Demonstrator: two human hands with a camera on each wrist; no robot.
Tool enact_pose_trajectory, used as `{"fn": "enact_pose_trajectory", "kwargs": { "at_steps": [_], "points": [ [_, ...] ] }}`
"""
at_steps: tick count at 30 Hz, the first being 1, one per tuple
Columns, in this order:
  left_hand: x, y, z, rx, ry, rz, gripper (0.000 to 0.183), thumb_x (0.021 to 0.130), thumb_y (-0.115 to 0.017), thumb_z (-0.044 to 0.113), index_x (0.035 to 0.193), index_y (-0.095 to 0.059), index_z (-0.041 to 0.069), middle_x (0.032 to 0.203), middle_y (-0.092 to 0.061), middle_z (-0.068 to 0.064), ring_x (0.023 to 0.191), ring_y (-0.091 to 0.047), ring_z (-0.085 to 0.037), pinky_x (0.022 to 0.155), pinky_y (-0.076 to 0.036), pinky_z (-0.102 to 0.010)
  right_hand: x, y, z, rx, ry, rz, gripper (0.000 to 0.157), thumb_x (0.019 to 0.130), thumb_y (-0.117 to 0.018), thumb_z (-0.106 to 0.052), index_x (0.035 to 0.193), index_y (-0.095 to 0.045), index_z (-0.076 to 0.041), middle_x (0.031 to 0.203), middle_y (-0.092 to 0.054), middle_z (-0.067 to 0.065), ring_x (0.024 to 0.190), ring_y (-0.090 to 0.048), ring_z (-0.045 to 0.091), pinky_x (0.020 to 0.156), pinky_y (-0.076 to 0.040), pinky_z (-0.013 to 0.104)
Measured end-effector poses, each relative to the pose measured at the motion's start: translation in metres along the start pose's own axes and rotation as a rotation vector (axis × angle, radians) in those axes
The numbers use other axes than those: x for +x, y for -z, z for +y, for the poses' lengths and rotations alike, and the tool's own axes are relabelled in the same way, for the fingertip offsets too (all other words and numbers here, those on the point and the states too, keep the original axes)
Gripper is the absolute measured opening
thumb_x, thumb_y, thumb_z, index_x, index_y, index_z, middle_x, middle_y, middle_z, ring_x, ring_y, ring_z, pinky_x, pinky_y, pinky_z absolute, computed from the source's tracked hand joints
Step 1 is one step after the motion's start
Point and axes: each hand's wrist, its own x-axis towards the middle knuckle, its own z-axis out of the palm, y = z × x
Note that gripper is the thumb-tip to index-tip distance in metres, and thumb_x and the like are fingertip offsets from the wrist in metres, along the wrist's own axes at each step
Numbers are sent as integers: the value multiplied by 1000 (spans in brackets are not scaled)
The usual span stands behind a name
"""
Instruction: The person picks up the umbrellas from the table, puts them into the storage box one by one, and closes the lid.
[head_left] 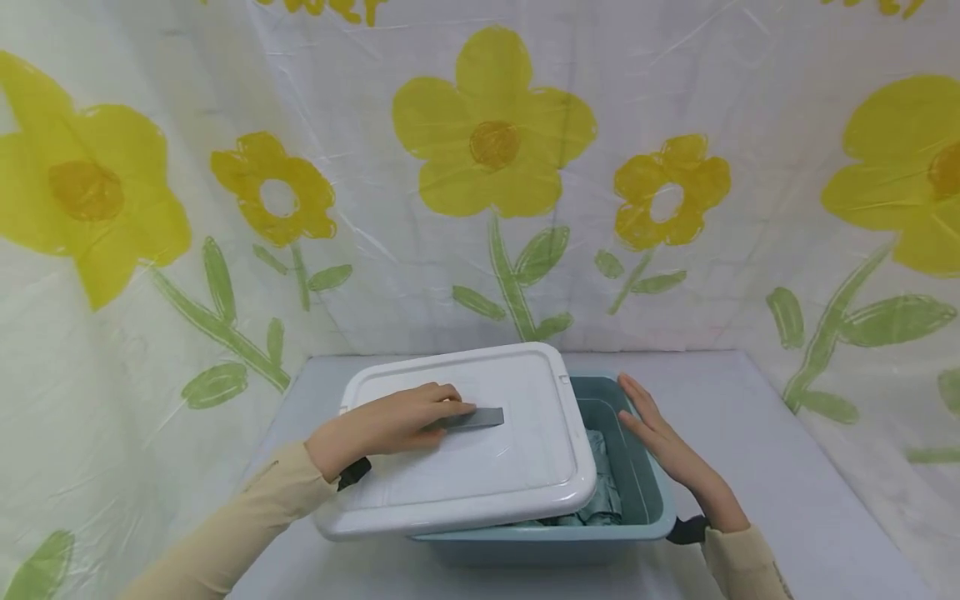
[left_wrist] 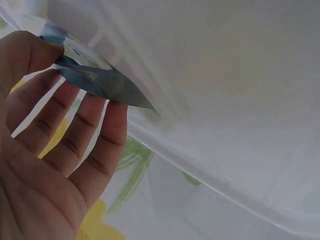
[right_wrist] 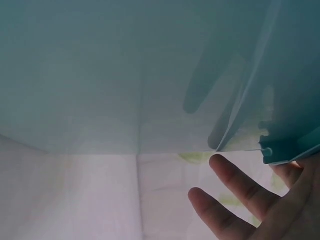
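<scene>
A white rectangular lid lies skewed across a blue-green storage bin, covering its left part. My left hand holds the grey-blue handle at the lid's middle. In the left wrist view, thumb and fingers pinch that handle along its edges. Folded blue-green fabric shows inside the bin's uncovered right side. My right hand is at the bin's right rim, fingers extended. From the right wrist, the bin's outer wall fills the upper area, with fingertips just beneath it.
The bin stands on a pale grey-white table, whose back edge meets a hanging sheet printed with yellow flowers. Similar sheeting flanks the table on both sides. The lid's left edge overhangs the bin.
</scene>
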Motion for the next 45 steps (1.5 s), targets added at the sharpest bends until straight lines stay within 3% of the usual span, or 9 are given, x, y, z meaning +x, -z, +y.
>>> {"fn": "enact_pose_trajectory", "kwargs": {
  "at_steps": [10,16,23,31,33,35,38,40,45],
  "points": [
    [29,3,14,35,-19,-71,42,87,-61,9,128,-55,12,115,-55,0,102,-54,-14,87,-44,-25,-1,1,1,-9,6,3,57,100,-32,-27,150,-4,-21,155,3,14,139,6,42,93,-4,76],
    [46,4,14,-53,-55,-106,42,84,-60,7,126,-57,9,110,-56,-2,95,-53,-12,85,-43,-24,0,1,0,-12,16,-5,56,100,-29,-29,150,-4,-23,155,5,14,139,7,43,92,-3,77],
    [64,-6,10,-122,-57,-174,45,83,-61,11,128,-56,12,105,-54,3,83,-46,-8,76,-39,-17,0,1,4,4,46,-20,53,101,-18,-32,150,-2,-20,154,6,16,138,8,45,90,-4,78],
    [80,-9,14,-185,-65,-197,45,85,-60,12,130,-55,12,103,-53,3,79,-45,-8,72,-38,-17,-2,5,8,30,94,-24,52,101,-11,-32,150,-2,-16,154,3,18,138,4,46,93,-6,76],
    [84,-10,14,-184,-66,-203,45,85,-61,13,130,-54,13,104,-53,3,78,-45,-8,72,-38,-16,-3,6,9,43,98,-24,52,102,-13,-31,150,-1,-16,153,1,20,137,1,47,93,-9,76],
    [87,-11,14,-183,-71,-205,45,86,-61,13,130,-54,13,104,-53,3,78,-45,-8,72,-38,-16,-3,7,9,70,91,-19,53,102,-19,-30,150,-1,-19,152,-4,22,135,-12,49,94,-22,71],
    [91,-12,15,-182,-83,-202,44,86,-60,12,130,-54,12,105,-54,2,79,-46,-8,73,-38,-16,-4,9,10,105,81,6,57,101,-31,-26,150,-2,-23,152,-9,21,130,-27,48,88,-43,54],
    [93,-14,16,-183,-87,-202,44,86,-60,12,129,-55,12,105,-54,2,80,-46,-9,73,-38,-16,-4,11,11,128,77,18,61,99,-37,-23,150,-4,-24,152,-12,19,125,-35,47,79,-50,44],
    [94,-15,20,-189,-69,-214,43,86,-60,12,129,-55,12,105,-55,1,82,-49,-11,73,-38,-16,-7,13,15,147,88,15,62,99,-40,-20,150,-7,-19,149,-20,25,111,-54,15,73,-52,36]
  ]
}}
